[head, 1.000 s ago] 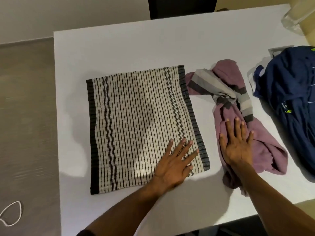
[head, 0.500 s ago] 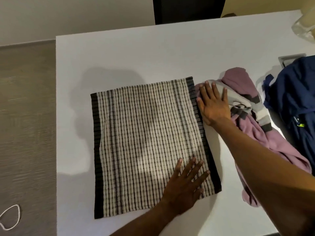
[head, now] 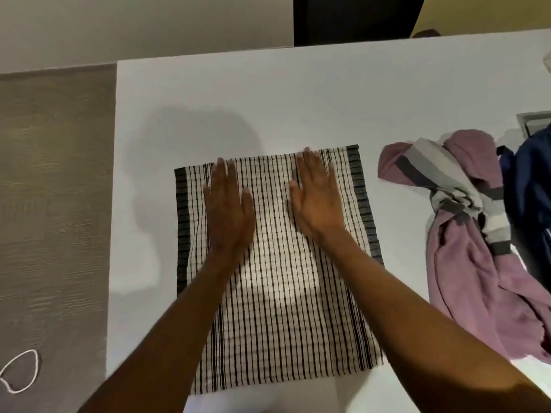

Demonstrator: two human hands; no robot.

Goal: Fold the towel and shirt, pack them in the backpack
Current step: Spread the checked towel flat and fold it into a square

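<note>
Backpack: I see a dark blue backpack (head: 533, 189) at the right edge of the table (head: 298, 99), mostly cut off by the frame. I cannot tell whether it is open or what is inside it.
Packed so far: the towel and the shirt both lie out on the table, neither in the backpack.
Left hand: my feed shows the left hand (head: 228, 210) palm down on the far left part of the towel (head: 283, 293). The fingers are straight and close together, with the tips near the far edge. It presses flat and grasps nothing. The fingertips are a little blurred.
Right hand: the right hand (head: 317, 201) lies palm down on the far right part of the towel, level with the left hand and apart from it. The fingers are straight, the thumb is out to the side, and nothing is held.
Towel: checked cream and black with dark side bands, it is spread flat in the middle of the table, and both forearms cross over its near half.
Shirt: the purple shirt (head: 465, 263) with grey stripes is bunched in a heap to the right of the towel. It lies clear of the towel and right up against the backpack.
Floor: the grey floor (head: 53, 204) is to the left of the table, with a white loop of cord (head: 21, 372) lying on it.
</note>
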